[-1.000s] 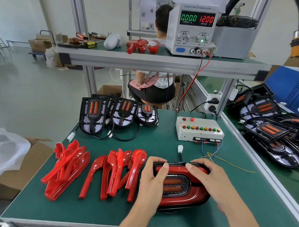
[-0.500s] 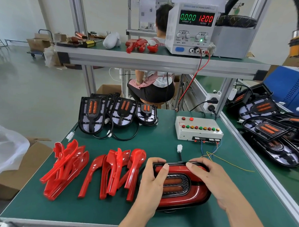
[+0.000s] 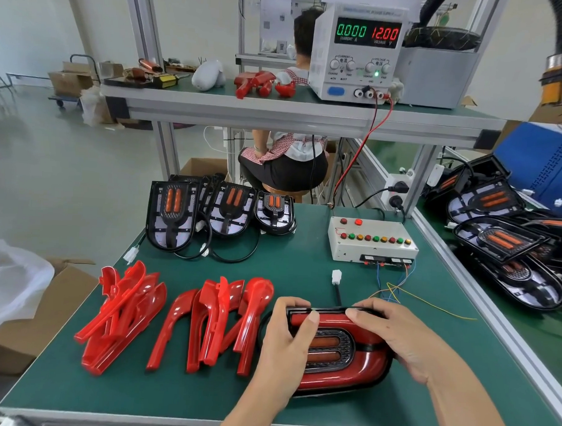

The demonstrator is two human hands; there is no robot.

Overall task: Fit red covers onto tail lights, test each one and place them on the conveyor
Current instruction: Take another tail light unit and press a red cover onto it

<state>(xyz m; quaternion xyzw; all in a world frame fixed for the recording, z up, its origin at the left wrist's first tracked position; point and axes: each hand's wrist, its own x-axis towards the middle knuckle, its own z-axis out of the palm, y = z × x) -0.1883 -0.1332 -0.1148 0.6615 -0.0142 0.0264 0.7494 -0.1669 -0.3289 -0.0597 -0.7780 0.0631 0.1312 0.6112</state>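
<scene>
The tail light [image 3: 338, 350] lies flat at the near edge of the desk [image 3: 296, 271], red cover [image 3: 356, 374] already over it. I have my left hand [image 3: 283, 351] curled round its left end, thumb on the top corner, and my right hand [image 3: 393, 337] wrapped over the top right, fingers pressing the far rim; both hold the light, neither holds anything else. I judge I am seating the cover. To do it well I should press evenly along the rim, corner by corner, and keep the light flat so nothing rides up. Whether the far edge has clipped home I cannot tell; my fingers hide it.

Its lead runs away from me to a white plug [image 3: 336, 276] lying loose, near the test box [image 3: 371, 242] but not connected; that comes next. Spare covers [image 3: 178, 321] stand just left of my left hand, bare lights [image 3: 222, 210] behind them. The supply [image 3: 357, 52] on the shelf reads 12.00 volts, zero current.
</scene>
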